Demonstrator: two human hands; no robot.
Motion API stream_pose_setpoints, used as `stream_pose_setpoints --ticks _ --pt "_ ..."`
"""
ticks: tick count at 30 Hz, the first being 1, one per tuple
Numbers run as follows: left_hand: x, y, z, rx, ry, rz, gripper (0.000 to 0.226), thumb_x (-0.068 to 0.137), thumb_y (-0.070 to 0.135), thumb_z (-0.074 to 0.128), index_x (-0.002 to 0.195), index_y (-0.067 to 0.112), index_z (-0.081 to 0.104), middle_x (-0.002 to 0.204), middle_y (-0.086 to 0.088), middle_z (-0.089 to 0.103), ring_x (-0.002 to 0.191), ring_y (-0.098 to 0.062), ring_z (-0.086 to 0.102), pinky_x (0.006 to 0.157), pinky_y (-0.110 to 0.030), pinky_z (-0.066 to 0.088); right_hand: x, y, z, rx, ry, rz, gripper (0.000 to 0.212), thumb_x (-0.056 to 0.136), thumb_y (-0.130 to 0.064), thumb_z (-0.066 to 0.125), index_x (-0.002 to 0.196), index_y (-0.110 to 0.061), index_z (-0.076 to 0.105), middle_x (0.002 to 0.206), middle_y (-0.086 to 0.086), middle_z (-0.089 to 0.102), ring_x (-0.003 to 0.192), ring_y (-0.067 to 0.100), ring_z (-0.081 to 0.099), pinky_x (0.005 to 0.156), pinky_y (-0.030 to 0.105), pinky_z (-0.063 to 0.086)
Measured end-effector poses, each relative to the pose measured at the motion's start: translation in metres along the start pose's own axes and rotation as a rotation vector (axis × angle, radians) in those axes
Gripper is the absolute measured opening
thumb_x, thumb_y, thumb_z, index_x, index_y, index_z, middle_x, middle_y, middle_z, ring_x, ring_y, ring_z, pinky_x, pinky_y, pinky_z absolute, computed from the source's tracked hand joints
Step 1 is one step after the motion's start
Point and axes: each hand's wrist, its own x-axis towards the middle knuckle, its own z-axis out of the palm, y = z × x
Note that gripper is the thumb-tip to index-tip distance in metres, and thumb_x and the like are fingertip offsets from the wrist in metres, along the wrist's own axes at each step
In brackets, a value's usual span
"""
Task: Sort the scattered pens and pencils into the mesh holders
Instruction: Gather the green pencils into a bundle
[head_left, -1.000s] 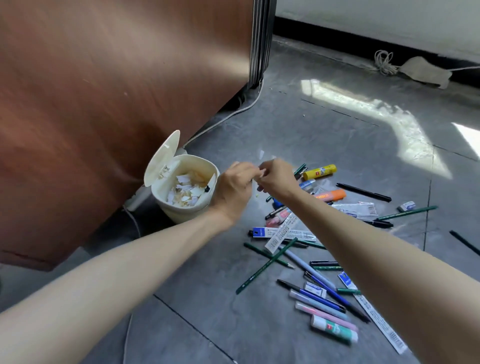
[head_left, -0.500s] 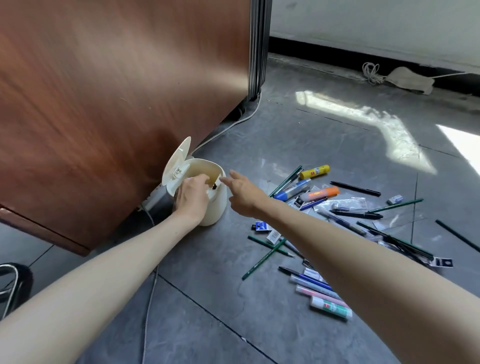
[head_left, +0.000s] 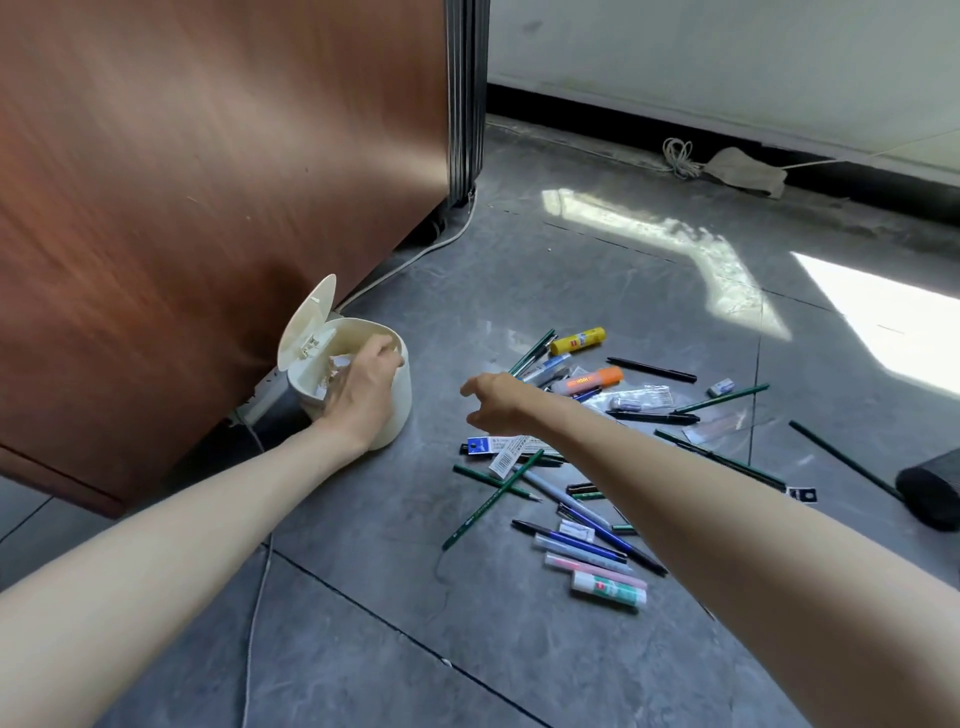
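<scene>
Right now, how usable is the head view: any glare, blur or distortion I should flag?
Head view: sunlight throws bright glare patches on the grey floor, blown out near the right edge; the wooden panel looks smeared by motion blur; wide-angle distortion bows the forearms and the panel's edge; the pens and pencils and both hands stay fairly sharp.

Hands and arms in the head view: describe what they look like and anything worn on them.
Both arms are bare from the frame's lower edge to the wrists, with no sleeves in view. The left hand and right hand show no gloves, watch, bracelets or rings that can be made out. No cables or markings appear on them.
</scene>
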Motion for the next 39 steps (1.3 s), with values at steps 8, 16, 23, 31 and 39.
stream_pose_setpoints --ticks 8,16,23,31,39 --pt "0.018 0.100 0.002 0.261 -0.436 0.361 0.025 0.088 0.005 0.054 0.112 0.006 0.060 0.110 -0.016 0.061 0.093 -0.032 0.061 0.078 -0.036 0.047 -0.057 0.035 -0.034 -0.296 -0.153 -0.021 0.039 0.097 -0.025 0.046 0.131 -0.004 0.050 0.133 0.015 0.053 0.121 0.031 0.050 0.098 0.032 0.039" --pt "-0.002 0.259 0.057 0.765 -0.959 0.730 0.040 0.091 0.034 0.056 0.126 0.013 0.054 0.111 -0.004 0.061 0.096 -0.020 0.054 0.099 -0.035 0.035 -0.162 0.146 -0.043 -0.237 -0.038 0.198 0.036 0.096 -0.023 0.048 0.130 -0.012 0.053 0.126 0.013 0.058 0.113 0.030 0.054 0.082 0.031 0.041" --pt "-0.070 0.357 0.139 0.437 -0.895 0.941 0.023 0.091 0.012 0.051 0.111 0.002 0.057 0.103 -0.014 0.062 0.093 -0.030 0.061 0.077 -0.034 0.049 -0.281 0.255 0.043 0.032 -0.110 0.571 0.048 0.096 -0.020 0.048 0.141 -0.012 0.036 0.132 0.017 0.050 0.121 0.032 0.048 0.095 0.033 0.040" --pt "-0.148 0.339 0.230 0.363 -0.877 1.030 0.044 0.090 0.012 0.046 0.133 0.006 0.038 0.151 -0.022 0.015 0.135 -0.034 0.030 0.102 -0.042 0.034 -0.374 0.311 0.173 0.247 -0.106 1.117 0.064 0.092 -0.009 0.042 0.149 -0.015 0.012 0.155 0.020 -0.001 0.139 0.038 0.021 0.107 0.047 0.031" --pt "-0.168 0.325 0.275 0.181 -0.599 1.252 0.050 0.045 0.005 0.084 0.091 -0.002 0.065 0.108 -0.038 0.058 0.081 -0.047 0.064 0.064 -0.048 0.055 -0.422 0.361 0.211 0.347 0.250 1.494 0.061 0.091 -0.013 0.051 0.144 -0.008 0.022 0.154 0.025 -0.008 0.144 0.039 0.006 0.114 0.042 0.018"
